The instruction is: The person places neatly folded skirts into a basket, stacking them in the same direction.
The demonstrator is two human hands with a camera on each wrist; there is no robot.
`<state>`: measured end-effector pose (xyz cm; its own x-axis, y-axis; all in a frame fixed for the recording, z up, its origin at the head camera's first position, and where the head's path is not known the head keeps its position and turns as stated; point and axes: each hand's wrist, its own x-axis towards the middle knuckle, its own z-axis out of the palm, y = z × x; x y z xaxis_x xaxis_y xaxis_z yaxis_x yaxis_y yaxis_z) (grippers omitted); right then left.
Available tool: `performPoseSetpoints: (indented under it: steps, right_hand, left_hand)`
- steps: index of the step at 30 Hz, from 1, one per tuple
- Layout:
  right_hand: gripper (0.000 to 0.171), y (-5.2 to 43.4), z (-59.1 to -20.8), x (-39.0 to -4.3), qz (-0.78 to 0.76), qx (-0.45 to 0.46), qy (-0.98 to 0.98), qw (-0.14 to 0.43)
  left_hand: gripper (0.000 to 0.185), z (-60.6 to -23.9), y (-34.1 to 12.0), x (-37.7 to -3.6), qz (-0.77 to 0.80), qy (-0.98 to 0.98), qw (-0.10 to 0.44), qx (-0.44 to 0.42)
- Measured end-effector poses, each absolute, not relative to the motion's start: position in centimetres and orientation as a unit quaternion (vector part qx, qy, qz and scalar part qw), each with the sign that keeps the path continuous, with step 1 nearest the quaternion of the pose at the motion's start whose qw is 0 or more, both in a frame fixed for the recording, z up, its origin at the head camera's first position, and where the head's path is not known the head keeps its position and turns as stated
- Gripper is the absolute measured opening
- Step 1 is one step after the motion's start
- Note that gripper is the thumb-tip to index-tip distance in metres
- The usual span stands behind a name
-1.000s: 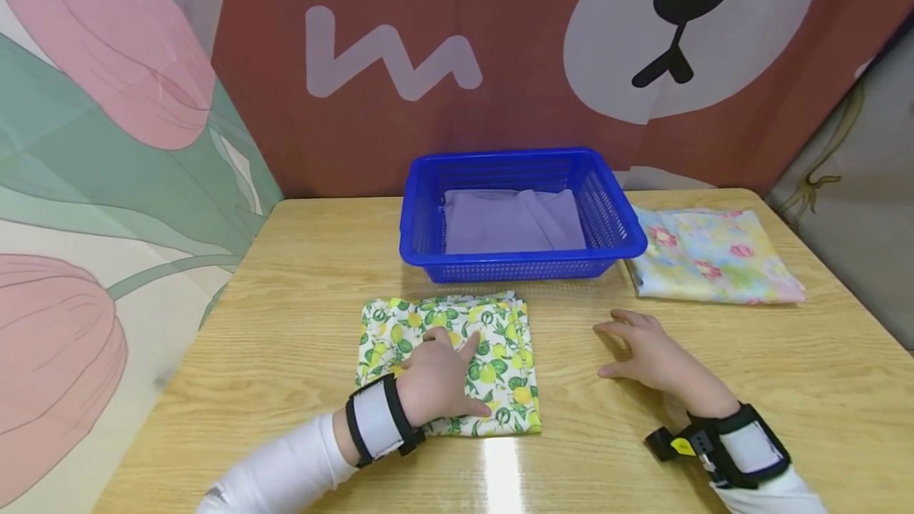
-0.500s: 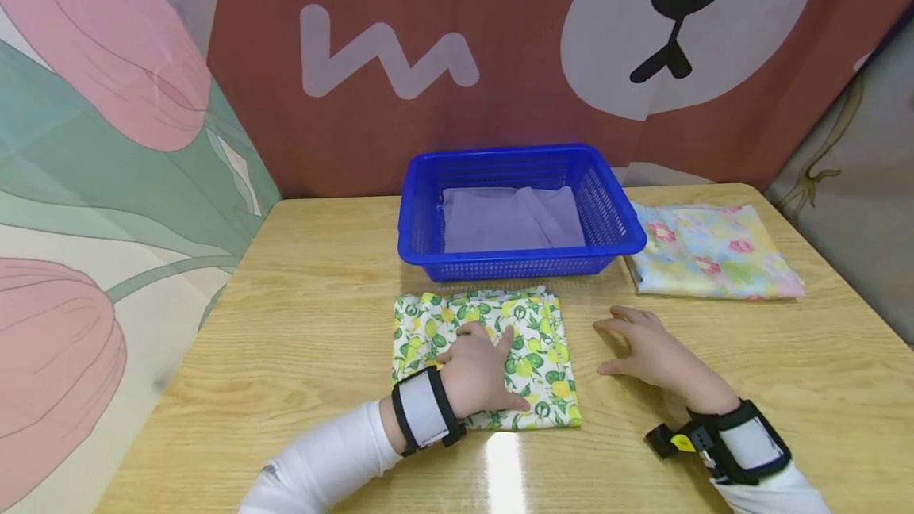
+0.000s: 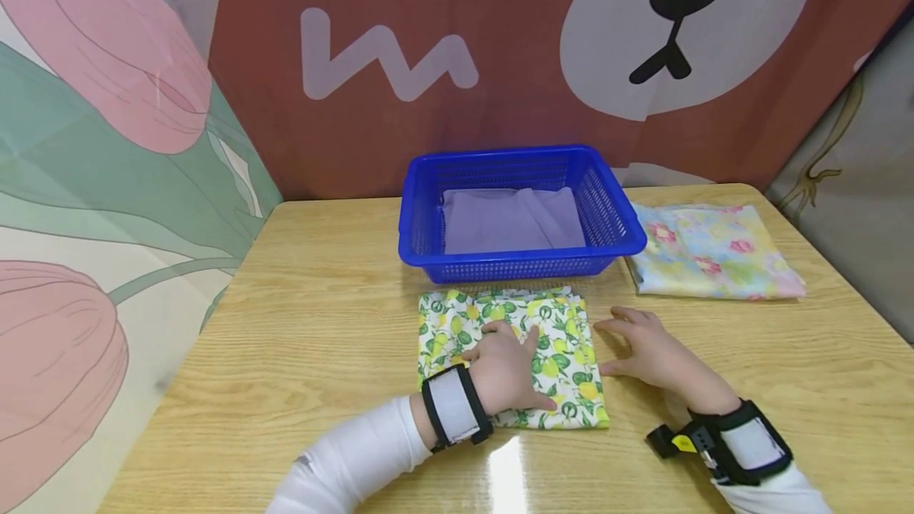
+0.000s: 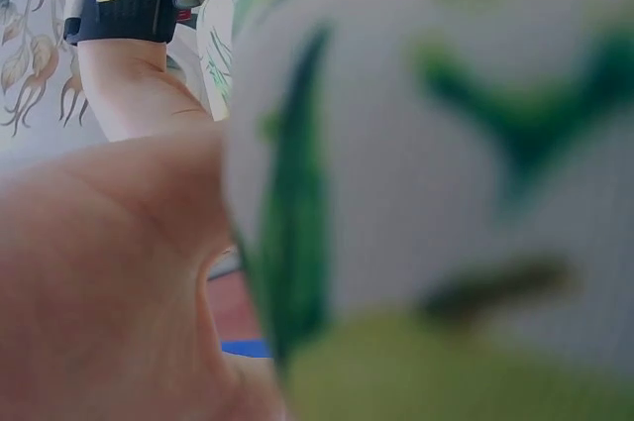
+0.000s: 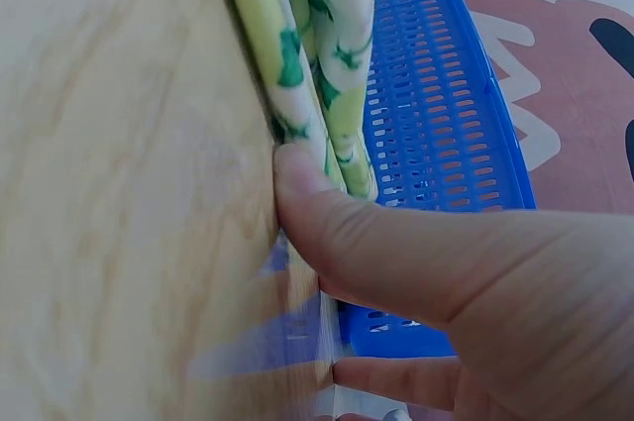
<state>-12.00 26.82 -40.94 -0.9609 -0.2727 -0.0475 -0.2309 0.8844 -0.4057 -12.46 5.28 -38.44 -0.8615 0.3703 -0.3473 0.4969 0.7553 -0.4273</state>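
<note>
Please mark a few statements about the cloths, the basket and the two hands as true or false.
1. The left hand lies flat on the lemon-print cloth. True.
2. The blue basket holds a red cloth. False: a lilac cloth lies in it.
3. The right hand lies on the table, its fingertips at the lemon-print cloth's edge. True.
4. The floral cloth lies inside the basket. False: it lies beside it.
</note>
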Motion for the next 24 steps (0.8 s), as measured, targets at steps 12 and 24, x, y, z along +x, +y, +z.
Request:
performPoseSetpoints:
  steps: [12, 24]
  right_hand:
    - [0.058, 27.0, -40.9, -12.2, -0.189, -0.123, 0.973, 0.059]
    - [0.059, 26.8, -40.8, -12.1, -0.193, -0.123, 0.971, 0.064]
  left_hand:
    - [0.108, -38.7, 7.2, -12.6, -0.295, 0.919, 0.119, 0.234]
    - [0.073, -37.0, 1.6, -15.0, 0.078, 0.947, 0.131, 0.283]
